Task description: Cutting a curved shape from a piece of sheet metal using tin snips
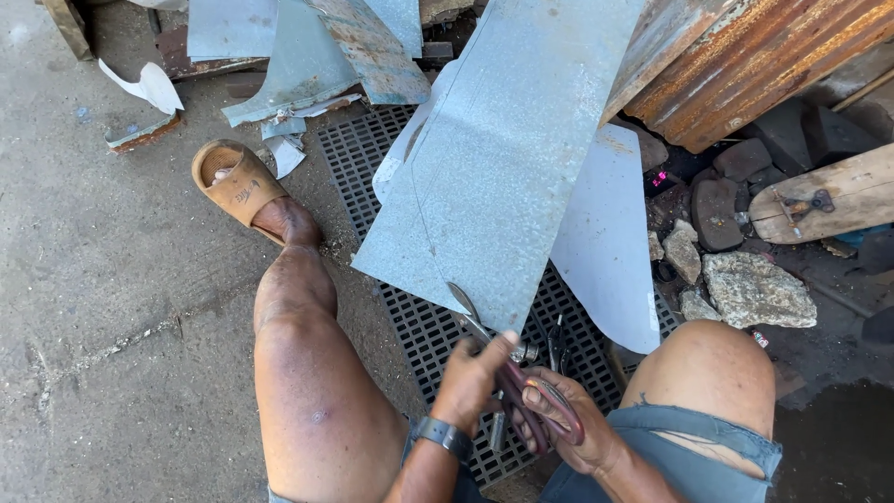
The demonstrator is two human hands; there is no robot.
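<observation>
Both hands sit at bottom centre: the right hand (565, 421) grips the red handles of the snips (515, 373), the left hand (472, 374) closes over them near the pivot. Their blades bite the lower edge of the sheet (503, 158), mid-frame, slanting over the grate (419, 326).

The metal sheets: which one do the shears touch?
The big grey sheet leaning over the grate; the shears bite its lower edge. The rusty sheets lie farther back.
</observation>
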